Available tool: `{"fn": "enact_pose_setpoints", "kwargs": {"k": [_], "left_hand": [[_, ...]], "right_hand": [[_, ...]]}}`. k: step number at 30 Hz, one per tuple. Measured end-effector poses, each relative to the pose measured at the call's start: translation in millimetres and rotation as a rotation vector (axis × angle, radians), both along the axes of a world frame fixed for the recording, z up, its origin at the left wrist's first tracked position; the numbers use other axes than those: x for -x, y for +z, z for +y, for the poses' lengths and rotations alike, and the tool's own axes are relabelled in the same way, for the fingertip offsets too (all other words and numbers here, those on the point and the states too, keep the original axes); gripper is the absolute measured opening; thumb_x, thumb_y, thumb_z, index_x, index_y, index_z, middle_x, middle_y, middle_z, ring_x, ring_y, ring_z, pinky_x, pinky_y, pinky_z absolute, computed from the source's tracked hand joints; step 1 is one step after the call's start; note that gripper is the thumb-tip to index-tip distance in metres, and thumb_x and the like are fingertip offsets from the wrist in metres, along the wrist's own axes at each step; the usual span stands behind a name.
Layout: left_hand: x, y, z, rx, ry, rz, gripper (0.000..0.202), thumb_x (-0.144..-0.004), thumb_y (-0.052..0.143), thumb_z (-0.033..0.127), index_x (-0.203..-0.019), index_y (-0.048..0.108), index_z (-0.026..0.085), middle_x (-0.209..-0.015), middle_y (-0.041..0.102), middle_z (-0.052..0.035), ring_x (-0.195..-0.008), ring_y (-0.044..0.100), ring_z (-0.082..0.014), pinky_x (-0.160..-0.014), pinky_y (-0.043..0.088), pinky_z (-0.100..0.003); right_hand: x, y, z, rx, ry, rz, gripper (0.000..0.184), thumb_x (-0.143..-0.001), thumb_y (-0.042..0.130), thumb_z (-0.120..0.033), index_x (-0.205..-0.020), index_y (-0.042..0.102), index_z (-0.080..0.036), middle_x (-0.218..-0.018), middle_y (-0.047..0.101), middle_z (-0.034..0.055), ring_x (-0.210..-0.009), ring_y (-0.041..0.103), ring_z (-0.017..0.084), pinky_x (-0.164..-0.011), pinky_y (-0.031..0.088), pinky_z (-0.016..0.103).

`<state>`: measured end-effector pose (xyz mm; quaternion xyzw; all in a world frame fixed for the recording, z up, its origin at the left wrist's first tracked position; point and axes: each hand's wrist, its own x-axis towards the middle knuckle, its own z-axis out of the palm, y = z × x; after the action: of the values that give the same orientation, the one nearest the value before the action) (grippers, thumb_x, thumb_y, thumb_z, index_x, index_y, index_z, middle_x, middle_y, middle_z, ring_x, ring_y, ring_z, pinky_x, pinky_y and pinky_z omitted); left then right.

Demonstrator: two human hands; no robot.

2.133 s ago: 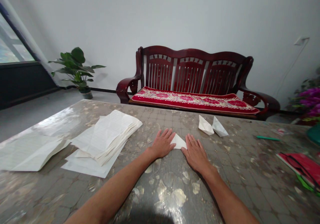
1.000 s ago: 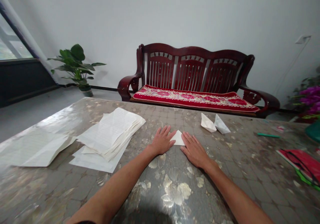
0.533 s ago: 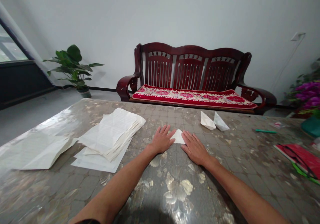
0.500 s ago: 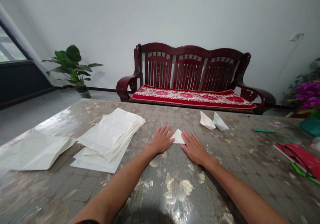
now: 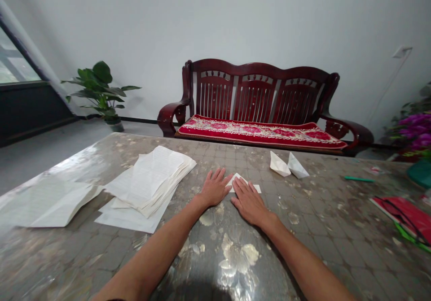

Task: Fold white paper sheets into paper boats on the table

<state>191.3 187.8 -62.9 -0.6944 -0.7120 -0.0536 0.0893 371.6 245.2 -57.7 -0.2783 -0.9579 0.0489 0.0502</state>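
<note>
A small folded piece of white paper (image 5: 257,188) lies flat on the table, its peak and right end showing past my fingers. Across its middle and right part rests my right hand (image 5: 248,198), open, fingers laid flat. My left hand (image 5: 215,188) is spread open at the paper's left end, palm down, fingertips by its edge. Most of the paper's centre is hidden under the right hand. Beyond it to the right stand two folded paper boats (image 5: 279,164), side by side.
To the left lie a stack of paper sheets (image 5: 151,175) and a folded sheet (image 5: 50,202). On the right are a green pen (image 5: 358,179) and a red pouch-like item (image 5: 404,213). A wooden sofa (image 5: 254,99) stands behind the patterned table (image 5: 188,265).
My right hand has slid left over the paper, uncovering its right end. The left hand has shifted slightly left and stays flat at the paper's left side.
</note>
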Motion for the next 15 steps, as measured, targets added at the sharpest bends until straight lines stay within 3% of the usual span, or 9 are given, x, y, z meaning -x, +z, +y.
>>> {"fn": "enact_pose_setpoints", "kwargs": {"k": [8,15], "left_hand": [[4,0.6,-2,-0.026,0.011,0.005,0.048,-0.099,0.043,0.041,-0.147,0.043,0.032,-0.153,0.043,-0.0114,-0.140,0.040,-0.0306,-0.111,0.035,-0.053],[11,-5.4,-3,-0.060,0.108,-0.044,0.045,-0.098,0.046,0.038,-0.143,0.048,0.030,-0.152,0.045,-0.0114,-0.140,0.041,-0.0315,-0.111,0.036,-0.055]], "right_hand": [[-9,-1.1,13,0.017,-0.051,-0.027,0.065,-0.100,0.028,-0.048,-0.154,0.030,-0.012,-0.161,0.023,0.0110,-0.150,0.019,0.023,-0.122,0.015,0.045],[-26,-4.2,23,0.006,-0.112,-0.025,0.066,-0.100,0.026,-0.050,-0.154,0.028,-0.012,-0.161,0.024,0.0115,-0.149,0.020,0.024,-0.121,0.016,0.047]]}}
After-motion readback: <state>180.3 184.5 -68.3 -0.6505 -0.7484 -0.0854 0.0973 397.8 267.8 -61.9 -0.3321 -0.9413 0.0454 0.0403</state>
